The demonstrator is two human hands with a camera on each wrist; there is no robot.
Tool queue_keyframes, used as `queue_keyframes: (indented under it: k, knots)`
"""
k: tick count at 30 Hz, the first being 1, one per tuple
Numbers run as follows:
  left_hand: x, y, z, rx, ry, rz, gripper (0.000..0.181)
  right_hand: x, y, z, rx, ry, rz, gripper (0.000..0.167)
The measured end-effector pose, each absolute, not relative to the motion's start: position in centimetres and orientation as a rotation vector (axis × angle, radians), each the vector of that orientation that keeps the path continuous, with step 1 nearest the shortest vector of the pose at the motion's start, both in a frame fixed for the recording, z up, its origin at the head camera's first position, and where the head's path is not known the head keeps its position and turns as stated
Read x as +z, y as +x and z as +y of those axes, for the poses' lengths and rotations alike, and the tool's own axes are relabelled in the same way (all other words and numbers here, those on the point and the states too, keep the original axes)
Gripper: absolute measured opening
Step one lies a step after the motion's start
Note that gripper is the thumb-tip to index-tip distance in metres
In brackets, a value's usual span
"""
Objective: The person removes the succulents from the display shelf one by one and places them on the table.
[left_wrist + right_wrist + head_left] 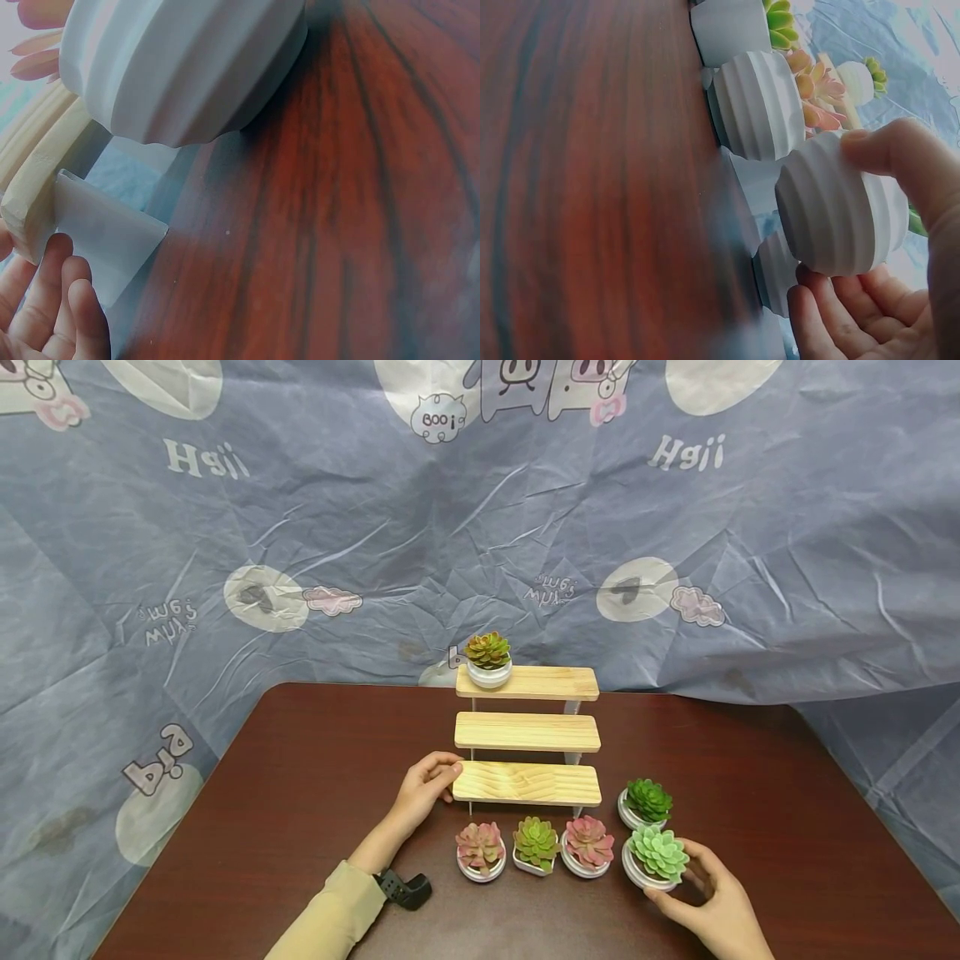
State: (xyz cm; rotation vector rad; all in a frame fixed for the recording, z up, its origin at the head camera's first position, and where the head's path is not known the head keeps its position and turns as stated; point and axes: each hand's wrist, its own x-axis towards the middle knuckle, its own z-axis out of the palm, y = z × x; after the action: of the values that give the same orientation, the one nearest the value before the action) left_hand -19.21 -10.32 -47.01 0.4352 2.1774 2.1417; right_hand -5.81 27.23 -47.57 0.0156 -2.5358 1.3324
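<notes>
A three-tier wooden stand (527, 783) with clear supports is at the centre of the table. My left hand (423, 787) grips the left end of its lowest board, thumb above and fingers beneath; the left wrist view shows those fingers beside a clear support (105, 232). In my right hand (720, 893) is a potted light green succulent (657, 853), its ribbed white pot (836, 210) pinched between thumb and fingers. That pot looks raised off the table in the right wrist view. Just behind it stands a potted dark green succulent (648, 800).
In front of the stand sit a pink potted succulent (480, 847), a green one (536, 842) and another pink one (588, 842). A yellow-green potted succulent (488, 656) stands at the top board's left end. Behind the brown table (315, 743) hangs a blue-grey printed cloth (420, 543).
</notes>
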Motion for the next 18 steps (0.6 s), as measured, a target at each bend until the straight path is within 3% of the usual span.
queue_keyframes:
  k: [18]
  knots:
    - [-47.00, -19.21, -10.28, 2.144, 0.424, 2.192, 0.021, -48.38, -6.16, 27.51, 1.326, 0.047, -2.625, 0.065]
